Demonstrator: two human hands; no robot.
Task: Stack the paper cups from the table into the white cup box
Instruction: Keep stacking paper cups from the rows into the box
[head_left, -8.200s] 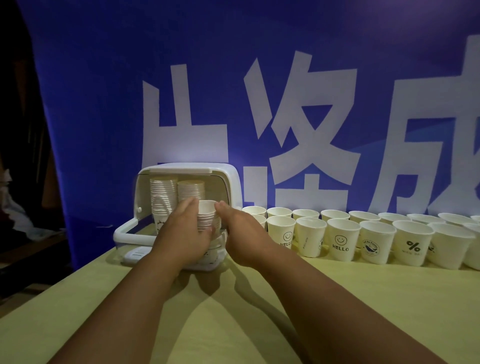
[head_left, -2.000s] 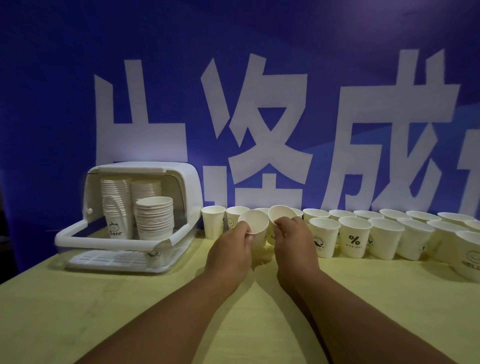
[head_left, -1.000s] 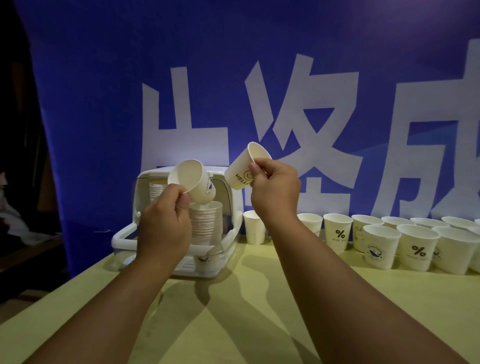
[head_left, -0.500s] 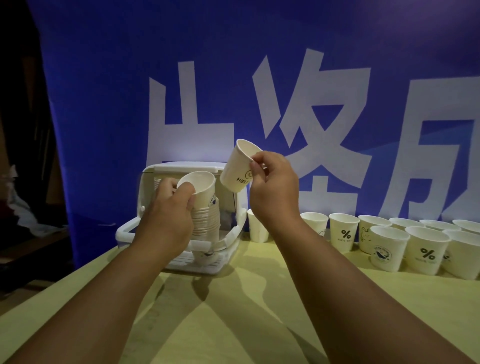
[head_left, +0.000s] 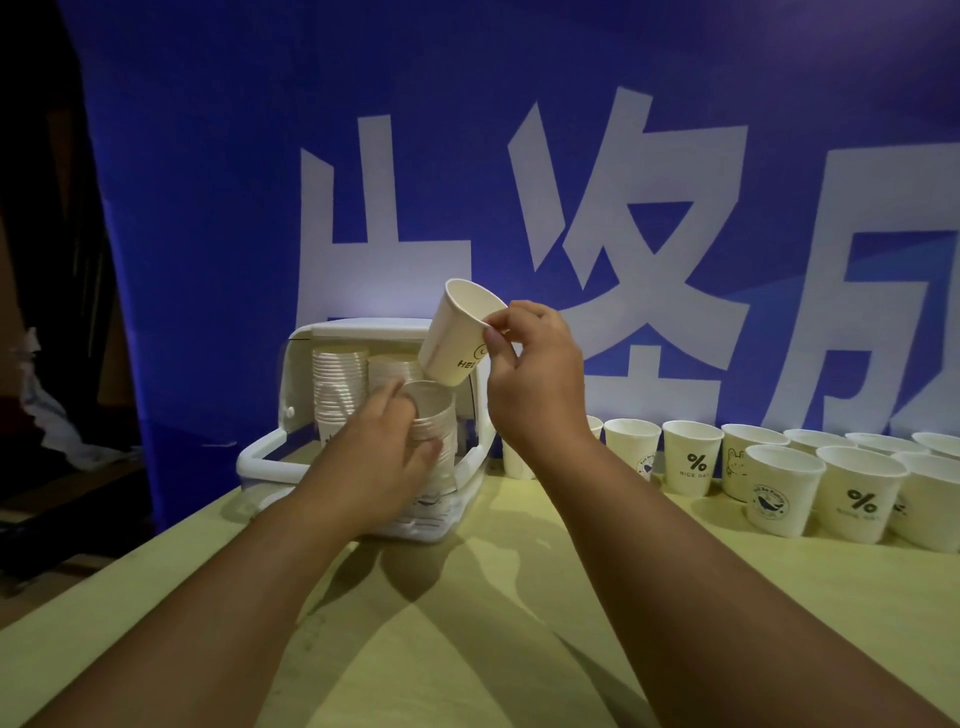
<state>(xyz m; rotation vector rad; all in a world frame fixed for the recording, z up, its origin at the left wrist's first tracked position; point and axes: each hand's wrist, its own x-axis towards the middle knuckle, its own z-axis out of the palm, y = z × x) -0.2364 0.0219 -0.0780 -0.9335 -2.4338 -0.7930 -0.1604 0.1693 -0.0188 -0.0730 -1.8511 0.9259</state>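
The white cup box (head_left: 296, 374) stands open at the table's back left, with three stacks of paper cups inside. My left hand (head_left: 382, 457) grips the front stack (head_left: 435, 421), fingers curled round its upper rims. My right hand (head_left: 535, 374) pinches a single paper cup (head_left: 457, 332) printed HELLO, tilted, just above and to the right of that stack. Two taller stacks (head_left: 337, 384) stand at the back of the box. Loose paper cups (head_left: 779, 483) line the table to the right.
A blue banner (head_left: 519, 156) with large white characters hangs right behind the box and cups. The yellow-green table (head_left: 467, 623) spreads toward me under both forearms. Dark clutter (head_left: 47, 415) lies off the table's left edge.
My left hand has set its cup down onto the front stack and now holds the stack's top. My right hand has kept its tilted cup in about the same place above the box.
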